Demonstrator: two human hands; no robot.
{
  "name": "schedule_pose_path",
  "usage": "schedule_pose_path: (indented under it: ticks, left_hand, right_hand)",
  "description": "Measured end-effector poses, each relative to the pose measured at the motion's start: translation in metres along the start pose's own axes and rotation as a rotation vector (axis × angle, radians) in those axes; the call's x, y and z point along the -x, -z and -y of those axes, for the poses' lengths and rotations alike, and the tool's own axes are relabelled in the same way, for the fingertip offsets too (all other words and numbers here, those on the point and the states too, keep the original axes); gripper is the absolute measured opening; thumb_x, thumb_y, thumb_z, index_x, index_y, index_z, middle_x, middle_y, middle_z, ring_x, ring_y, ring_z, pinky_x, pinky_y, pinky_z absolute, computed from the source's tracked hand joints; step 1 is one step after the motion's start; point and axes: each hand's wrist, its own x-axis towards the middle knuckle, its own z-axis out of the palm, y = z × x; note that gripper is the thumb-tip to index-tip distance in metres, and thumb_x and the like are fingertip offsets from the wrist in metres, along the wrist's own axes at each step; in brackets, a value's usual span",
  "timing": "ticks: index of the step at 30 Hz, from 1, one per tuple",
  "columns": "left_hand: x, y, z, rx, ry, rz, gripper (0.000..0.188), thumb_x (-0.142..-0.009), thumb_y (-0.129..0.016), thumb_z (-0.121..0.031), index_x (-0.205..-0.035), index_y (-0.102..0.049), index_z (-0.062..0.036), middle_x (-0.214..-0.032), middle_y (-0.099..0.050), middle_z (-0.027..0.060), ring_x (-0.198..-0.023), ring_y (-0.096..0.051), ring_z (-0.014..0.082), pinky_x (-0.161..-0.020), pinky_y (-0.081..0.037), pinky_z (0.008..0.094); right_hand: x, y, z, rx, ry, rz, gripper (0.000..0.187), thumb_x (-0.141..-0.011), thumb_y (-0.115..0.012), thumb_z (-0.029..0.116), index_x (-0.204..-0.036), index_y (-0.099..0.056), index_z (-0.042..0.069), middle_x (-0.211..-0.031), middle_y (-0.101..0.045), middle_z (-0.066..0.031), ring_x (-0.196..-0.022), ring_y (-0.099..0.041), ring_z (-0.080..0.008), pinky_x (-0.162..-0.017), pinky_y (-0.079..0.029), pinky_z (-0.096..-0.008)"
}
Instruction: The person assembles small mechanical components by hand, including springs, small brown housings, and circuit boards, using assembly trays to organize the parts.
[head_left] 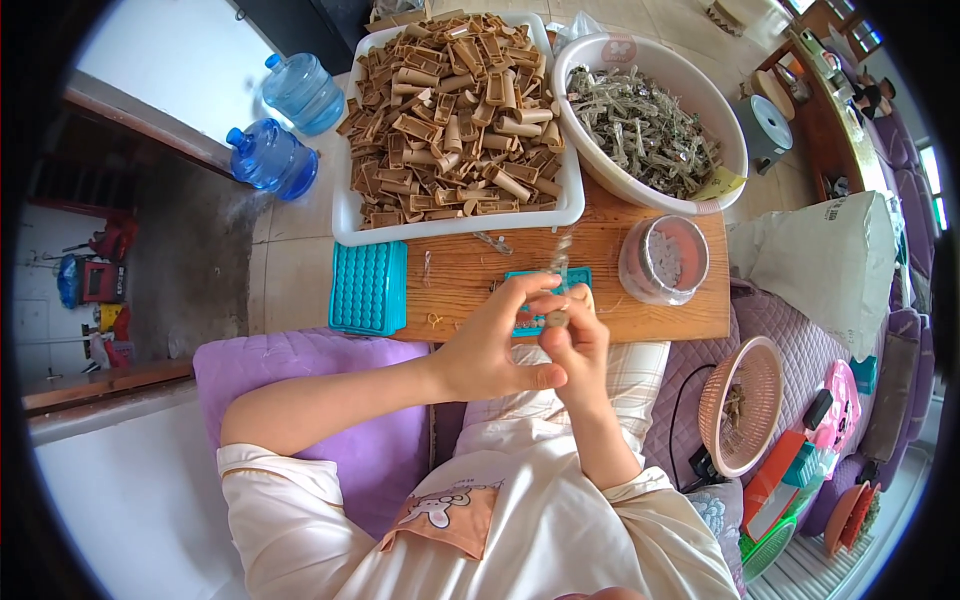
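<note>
My right hand (582, 345) is closed in front of my chest, thumb against the curled fingers. It pinches a slim clear plastic piece (563, 256) that points up and away, smeared by motion; a small brownish round end shows at the thumb tip. From the left, my left hand (492, 340) reaches over, its fingertips touching or nearly touching that piece, its thumb stretched out apart. Partly hidden below the hands lies a small teal tray (578, 278) with small bits in it. Similar clear plastic pieces (640, 130) fill a pale round basin (735, 130).
A white tray (342, 205) heaped with tan plastic parts (455, 120) covers the wooden table's (610, 318) far side. Stacked teal trays (368, 288) lie at left, a tub of pale material (664, 262) at right. Beyond stand water jugs (275, 160), a white sack (825, 255), a pink basket (740, 400).
</note>
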Motion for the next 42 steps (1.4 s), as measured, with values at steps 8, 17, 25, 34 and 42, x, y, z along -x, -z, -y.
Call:
schedule_pose_path:
  ticks: [8,17,25,34,42]
  left_hand:
    - [-0.001,0.001,-0.014,-0.190,-0.067,-0.039,0.056,-0.074,-0.064,-0.022,-0.120,-0.037,-0.0038,-0.111,-0.043,0.0095,-0.100,-0.048,0.0184,-0.084,-0.041,0.0304]
    - [-0.007,0.007,-0.007,0.237,0.182,-0.065,0.033,-0.085,-0.049,-0.021,-0.110,-0.045,0.0007,-0.093,-0.051,0.0051,-0.082,-0.051,0.0102,-0.075,-0.043,0.0237]
    - [-0.009,0.009,0.004,0.674,0.452,-0.261,0.028,-0.084,-0.042,-0.023,-0.098,-0.048,-0.0004,-0.089,-0.052,0.0060,-0.081,-0.052,0.0124,-0.076,-0.043,0.0274]
    - [-0.009,0.007,0.004,0.715,0.466,-0.067,0.023,-0.082,-0.033,-0.022,-0.089,-0.046,-0.0045,-0.083,-0.050,0.0048,-0.082,-0.048,0.0134,-0.077,-0.039,0.0282]
    - [-0.010,0.004,0.006,0.692,0.578,-0.057,0.020,-0.082,-0.033,-0.021,-0.087,-0.046,-0.0059,-0.081,-0.049,0.0045,-0.078,-0.046,0.0127,-0.076,-0.037,0.0278]
  right_hand:
    - [0.005,0.011,0.000,-1.247,-0.580,-0.104,0.026,-0.089,-0.040,0.028,-0.096,-0.052,0.005,-0.070,-0.059,-0.0005,-0.062,-0.056,-0.0100,-0.060,-0.046,-0.0232]
    - [0.013,0.001,0.010,-1.384,-0.914,-0.058,0.035,-0.088,-0.038,0.036,-0.091,-0.055,0.006,-0.073,-0.061,0.0013,-0.059,-0.051,-0.0063,-0.054,-0.038,-0.0212]
    - [0.011,0.014,0.013,-0.801,-0.837,0.300,0.028,-0.087,-0.046,0.029,-0.092,-0.055,0.004,-0.070,-0.058,-0.0024,-0.060,-0.051,-0.0094,-0.058,-0.041,-0.0222]
    - [-0.052,0.155,0.008,0.390,-0.275,-0.133,0.015,-0.084,-0.042,0.006,-0.086,-0.056,0.000,-0.066,-0.057,-0.0034,-0.061,-0.051,-0.0069,-0.057,-0.041,-0.0196]
    - [-0.086,0.193,-0.057,1.162,-0.129,0.029,0.018,-0.072,-0.054,0.008,-0.088,-0.058,0.001,-0.078,-0.060,-0.0172,-0.071,-0.059,-0.0287,-0.066,-0.046,-0.0343]
